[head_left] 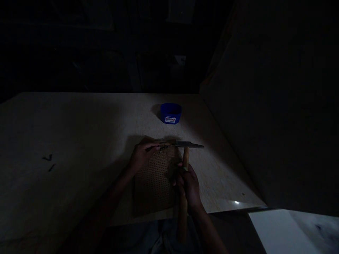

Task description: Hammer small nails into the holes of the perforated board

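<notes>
My right hand [190,183] is wrapped round the wooden handle of a hammer [186,155]. The hammer's dark metal head [189,144] lies sideways over the upper right edge of a brown, cardboard-like sheet [156,183] with rows of small marks or holes. My left hand [141,155] rests at the sheet's upper left. Its thumb and fingertips come together beside a cluster of small dark pieces [162,147], too dim to name. Whether the fingertips grip one of them is hard to see.
A blue plastic container [171,114] with a white label stands on the pale table [92,116] beyond the sheet. Two small dark objects [48,157] lie at the left. A dark upright panel [265,106] borders the right side, and a white surface [288,229] shows lower right.
</notes>
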A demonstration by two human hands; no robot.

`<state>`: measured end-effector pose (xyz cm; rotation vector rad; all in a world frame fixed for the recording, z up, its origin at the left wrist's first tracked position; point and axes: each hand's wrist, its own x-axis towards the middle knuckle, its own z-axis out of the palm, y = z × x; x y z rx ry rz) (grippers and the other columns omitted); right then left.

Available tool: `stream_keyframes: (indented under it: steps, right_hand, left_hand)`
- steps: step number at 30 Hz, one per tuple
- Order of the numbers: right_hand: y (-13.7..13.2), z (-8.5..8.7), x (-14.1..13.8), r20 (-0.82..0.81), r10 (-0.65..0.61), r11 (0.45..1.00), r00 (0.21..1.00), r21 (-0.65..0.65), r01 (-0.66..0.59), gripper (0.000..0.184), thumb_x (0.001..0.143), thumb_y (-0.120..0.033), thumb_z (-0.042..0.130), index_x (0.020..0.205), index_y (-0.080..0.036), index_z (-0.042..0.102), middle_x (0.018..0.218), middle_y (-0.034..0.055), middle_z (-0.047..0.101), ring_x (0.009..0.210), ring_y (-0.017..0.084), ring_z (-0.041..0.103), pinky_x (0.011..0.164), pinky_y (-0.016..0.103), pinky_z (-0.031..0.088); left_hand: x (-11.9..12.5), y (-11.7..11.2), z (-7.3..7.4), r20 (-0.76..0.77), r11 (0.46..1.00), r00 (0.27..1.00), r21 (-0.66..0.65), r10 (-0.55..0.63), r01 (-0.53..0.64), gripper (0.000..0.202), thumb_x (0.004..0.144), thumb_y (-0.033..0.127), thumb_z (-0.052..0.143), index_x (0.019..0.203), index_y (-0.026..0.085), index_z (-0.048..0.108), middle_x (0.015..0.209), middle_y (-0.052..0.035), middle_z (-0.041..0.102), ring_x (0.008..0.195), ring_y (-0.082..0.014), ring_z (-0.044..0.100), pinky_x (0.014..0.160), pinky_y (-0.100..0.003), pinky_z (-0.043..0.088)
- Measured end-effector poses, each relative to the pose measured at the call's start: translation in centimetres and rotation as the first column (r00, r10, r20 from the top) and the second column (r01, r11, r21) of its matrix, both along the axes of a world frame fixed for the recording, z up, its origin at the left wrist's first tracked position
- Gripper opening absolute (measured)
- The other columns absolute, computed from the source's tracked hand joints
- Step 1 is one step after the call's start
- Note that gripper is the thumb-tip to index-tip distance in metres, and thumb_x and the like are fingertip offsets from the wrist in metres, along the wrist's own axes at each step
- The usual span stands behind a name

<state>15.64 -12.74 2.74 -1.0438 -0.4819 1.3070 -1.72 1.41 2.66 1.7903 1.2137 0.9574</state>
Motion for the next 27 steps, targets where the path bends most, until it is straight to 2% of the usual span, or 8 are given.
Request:
stream_keyframes:
  steps: [8,11,15,20,27]
  right_hand:
    - [0.0,-0.4,0.1,-0.013,-0.007,1.000,1.000,0.013,0.008,0.024,0.089,-0.036,0.062,0.107,-0.020,0.057,0.041,-0.0143,0.043,0.031,0.007,0.035,0.042,0.020,0.038]
    - [0.0,-0.4,0.0,-0.011,-0.008,1.000,1.000,-0.003,0.008,0.025,0.089,-0.037,0.062,0.107,-0.020,0.058,0.042,-0.0143,0.043,0.031,0.006,0.034,0.043,0.020,0.039]
    - [0.1,-0.3,0.1,0.015,-0.014,1.000,1.000,-0.011,0.014,0.026,0.089,-0.038,0.062,0.107,-0.019,0.058,0.041,-0.0139,0.043,0.032,0.008,0.038,0.044,0.021,0.041]
    - [0.1,-0.2,0.2,0.016,-0.006,1.000,1.000,0.002,0.006,0.026,0.088,-0.037,0.061,0.107,-0.019,0.058,0.043,-0.0142,0.042,0.032,0.007,0.036,0.042,0.020,0.037]
    - [0.1,-0.3,0.1,0.010,-0.011,1.000,1.000,-0.006,0.011,0.026,0.088,-0.037,0.061,0.107,-0.020,0.057,0.043,-0.0151,0.040,0.031,0.006,0.034,0.040,0.019,0.033]
  left_hand:
    - [-0.2,0.2,-0.5,-0.038,0.996,0.996,0.029,-0.077,0.078,0.022,0.092,0.032,0.065,0.107,0.027,0.080,0.112,-0.0034,0.079,0.108,-0.0227,0.073,0.101,-0.041,0.056]
    - [-0.2,0.1,-0.7,-0.044,0.995,0.996,0.057,-0.080,0.082,0.022,0.092,0.033,0.065,0.108,0.027,0.079,0.114,-0.0035,0.079,0.109,-0.0226,0.072,0.101,-0.041,0.056]
    - [-0.2,-0.1,-0.9,-0.053,0.998,0.998,0.055,-0.037,0.040,0.022,0.092,0.036,0.065,0.108,0.027,0.079,0.110,-0.0027,0.080,0.104,-0.0218,0.073,0.098,-0.039,0.057]
    - [-0.1,-0.3,-1.5,-0.095,0.995,0.995,0.093,0.037,-0.028,0.019,0.091,0.035,0.067,0.103,0.026,0.079,0.104,-0.0015,0.080,0.098,-0.0200,0.074,0.091,-0.034,0.059]
    - [-0.2,0.4,-2.2,-0.147,0.950,0.988,0.312,0.045,0.004,0.014,0.091,0.033,0.068,0.087,0.023,0.077,0.092,-0.0034,0.074,0.091,-0.0196,0.069,0.086,-0.035,0.056]
